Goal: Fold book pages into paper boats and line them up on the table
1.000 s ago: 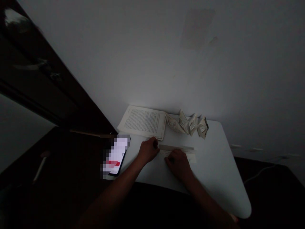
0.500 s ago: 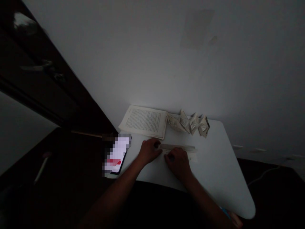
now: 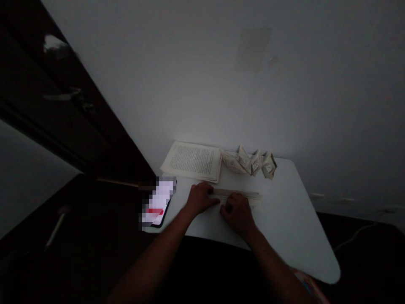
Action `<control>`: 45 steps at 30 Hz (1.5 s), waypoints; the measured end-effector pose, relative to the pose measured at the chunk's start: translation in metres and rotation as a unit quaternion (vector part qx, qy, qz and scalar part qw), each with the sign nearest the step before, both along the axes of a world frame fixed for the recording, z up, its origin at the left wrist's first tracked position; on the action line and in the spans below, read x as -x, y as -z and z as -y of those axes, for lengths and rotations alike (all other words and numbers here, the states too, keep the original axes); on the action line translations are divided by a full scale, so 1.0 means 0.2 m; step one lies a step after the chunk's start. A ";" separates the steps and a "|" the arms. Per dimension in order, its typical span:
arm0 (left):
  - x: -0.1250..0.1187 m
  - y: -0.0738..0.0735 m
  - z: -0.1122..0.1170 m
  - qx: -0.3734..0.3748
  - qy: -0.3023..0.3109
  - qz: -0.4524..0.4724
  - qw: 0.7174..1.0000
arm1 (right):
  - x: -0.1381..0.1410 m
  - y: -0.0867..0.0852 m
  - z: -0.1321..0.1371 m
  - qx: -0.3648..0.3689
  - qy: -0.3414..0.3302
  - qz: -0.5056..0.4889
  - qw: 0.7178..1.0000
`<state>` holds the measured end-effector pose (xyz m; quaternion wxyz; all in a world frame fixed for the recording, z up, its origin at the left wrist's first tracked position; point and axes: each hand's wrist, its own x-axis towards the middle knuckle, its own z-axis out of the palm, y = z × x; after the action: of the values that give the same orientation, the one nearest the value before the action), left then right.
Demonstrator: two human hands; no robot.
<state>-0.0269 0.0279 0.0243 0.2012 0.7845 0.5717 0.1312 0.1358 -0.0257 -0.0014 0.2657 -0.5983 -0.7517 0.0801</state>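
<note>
A printed sheet of paper (image 3: 257, 204) lies on the table, its far edge raised or folded into a narrow strip (image 3: 247, 192). My left hand (image 3: 201, 197) is at the sheet's left end, fingers curved and thumb pointing right, closed on the paper's edge. With its fingers curled, my right hand (image 3: 238, 213) presses on the middle of the near side. It covers part of the sheet, and dim light hides the exact fingertip contact. Behind the hands, several folded paper boats (image 3: 243, 159) made from printed pages stand in a row.
At the table's back left lies a stack of printed pages (image 3: 194, 160). A phone (image 3: 165, 215), partly pixelated, rests at the left edge of the white table (image 3: 297, 223). A wall (image 3: 190, 84) stands behind, and a dark door (image 3: 72, 122) is on the left.
The view has shifted slightly. My left thumb has slid a little to the right along the paper, closer to my right hand. Both hands stay at the sheet.
</note>
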 end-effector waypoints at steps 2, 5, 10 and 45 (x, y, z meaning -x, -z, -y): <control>0.01 0.00 -0.02 0.009 0.012 -0.001 1.000 | 0.00 0.00 0.00 0.003 -0.002 0.000 1.000; 0.02 0.00 -0.06 0.016 0.026 0.000 1.000 | 0.00 -0.01 0.00 0.000 0.001 -0.002 1.000; 0.03 -0.01 -0.09 0.022 0.041 0.009 0.999 | 0.00 -0.01 0.01 -0.013 0.009 -0.004 1.000; 0.12 -0.01 -0.02 0.029 0.043 0.142 0.988 | -0.49 -0.08 -0.01 -0.006 0.141 -0.174 0.975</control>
<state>-0.0503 0.0326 0.0266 0.3089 0.7757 0.5064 0.2157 0.2339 -0.0231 0.0149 0.4044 -0.6738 -0.6023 0.1402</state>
